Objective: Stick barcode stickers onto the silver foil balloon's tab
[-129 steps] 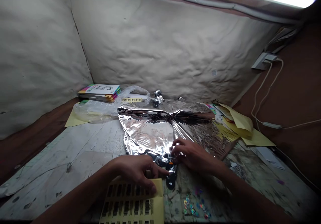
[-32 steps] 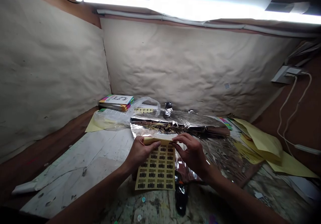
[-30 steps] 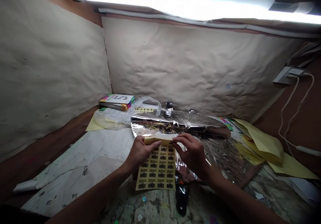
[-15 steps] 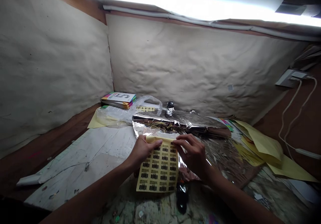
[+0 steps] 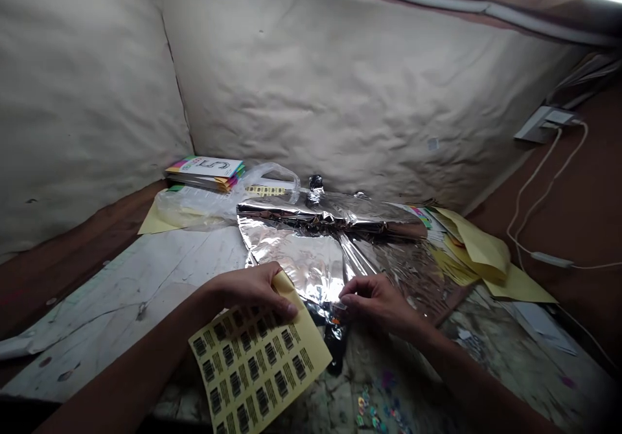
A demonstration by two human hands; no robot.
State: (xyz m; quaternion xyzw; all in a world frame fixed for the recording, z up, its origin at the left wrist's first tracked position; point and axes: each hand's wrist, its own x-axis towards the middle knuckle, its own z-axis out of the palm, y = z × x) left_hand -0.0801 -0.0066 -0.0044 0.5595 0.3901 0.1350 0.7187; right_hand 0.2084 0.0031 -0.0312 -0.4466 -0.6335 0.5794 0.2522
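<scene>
My left hand [image 5: 265, 291] grips the upper edge of a yellow sheet of barcode stickers [image 5: 257, 363], thumb on top. The sheet is tilted, with rows of black barcodes facing me. My right hand [image 5: 374, 301] is closed in a pinch at the near edge of a flat, crinkled silver foil piece [image 5: 296, 252]. Between its fingertips shows a small clear label [image 5: 339, 305], its print too small to read. Just below those fingers lies a dark, shiny foil strip [image 5: 335, 346].
A stack of colourful printed cards [image 5: 207, 168] and a clear plastic bag [image 5: 204, 204] are at the back left. Yellow paper sheets [image 5: 479, 246] lie on the right. White cables [image 5: 529, 201] hang from a wall socket [image 5: 544, 125]. Shiny confetti [image 5: 372, 411] lies in front.
My left hand has lowered the sticker sheet leftward and tilted it. My right hand has left the sheet's top edge and moved down to the foil. The view has tipped downward.
</scene>
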